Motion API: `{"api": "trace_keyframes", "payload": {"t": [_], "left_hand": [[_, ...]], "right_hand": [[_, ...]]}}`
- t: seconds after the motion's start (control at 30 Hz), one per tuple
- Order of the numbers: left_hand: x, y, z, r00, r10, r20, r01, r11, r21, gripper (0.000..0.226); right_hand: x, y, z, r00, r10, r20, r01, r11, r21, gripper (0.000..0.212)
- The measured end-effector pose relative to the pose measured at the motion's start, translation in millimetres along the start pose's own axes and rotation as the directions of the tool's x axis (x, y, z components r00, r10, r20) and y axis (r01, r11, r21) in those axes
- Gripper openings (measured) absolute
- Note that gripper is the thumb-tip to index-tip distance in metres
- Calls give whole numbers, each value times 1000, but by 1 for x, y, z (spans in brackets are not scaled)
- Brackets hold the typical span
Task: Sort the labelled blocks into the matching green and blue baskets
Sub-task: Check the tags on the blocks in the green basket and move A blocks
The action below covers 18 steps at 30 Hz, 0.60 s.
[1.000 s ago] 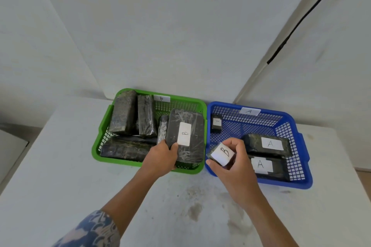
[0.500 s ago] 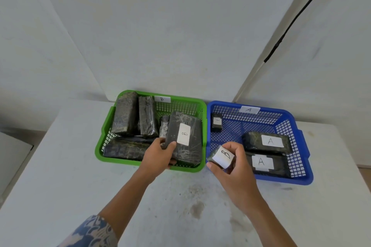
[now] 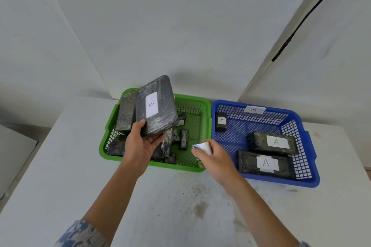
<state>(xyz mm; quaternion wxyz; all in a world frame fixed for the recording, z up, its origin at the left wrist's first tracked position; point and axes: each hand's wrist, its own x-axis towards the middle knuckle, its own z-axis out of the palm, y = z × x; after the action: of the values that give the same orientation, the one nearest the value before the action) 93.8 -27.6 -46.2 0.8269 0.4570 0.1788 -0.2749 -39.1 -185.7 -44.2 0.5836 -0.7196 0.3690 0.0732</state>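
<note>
My left hand (image 3: 140,144) grips a large dark wrapped block labelled B (image 3: 155,106) and holds it tilted up above the left half of the green basket (image 3: 202,104). My right hand (image 3: 215,157) holds a small block with a white label (image 3: 202,146) over the green basket's front right corner; most of that block is hidden by my fingers. Several dark blocks lie in the green basket. The blue basket (image 3: 305,142), tagged A, holds two large A blocks (image 3: 275,142) (image 3: 265,163) and a small A block (image 3: 220,121).
Both baskets stand side by side at the back of a white table (image 3: 60,166), against a white wall. A black cable (image 3: 301,20) runs down the wall at the right. The table top has a stain (image 3: 200,206) between my forearms.
My left hand has lifted the large B block up and left out of the green basket, uncovering small blocks beneath. My right hand has moved the small block left, from the blue basket's edge to over the green basket.
</note>
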Motion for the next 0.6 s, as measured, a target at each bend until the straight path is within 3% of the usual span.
{"api": "trace_keyframes", "payload": {"t": [0.2, 0.4, 0.6], "left_hand": [[-3, 2, -22, 987, 154, -55, -152, 988, 29, 27], [2, 5, -50, 986, 145, -87, -114, 950, 292, 30], [6, 4, -53, 984, 172, -46, -134, 886, 443, 34]], "right_hand": [[65, -3, 51, 982, 187, -33, -181, 974, 133, 30], [98, -7, 66, 986, 145, -78, -147, 989, -21, 50], [129, -19, 82, 996, 62, -71, -61, 998, 19, 37]]}}
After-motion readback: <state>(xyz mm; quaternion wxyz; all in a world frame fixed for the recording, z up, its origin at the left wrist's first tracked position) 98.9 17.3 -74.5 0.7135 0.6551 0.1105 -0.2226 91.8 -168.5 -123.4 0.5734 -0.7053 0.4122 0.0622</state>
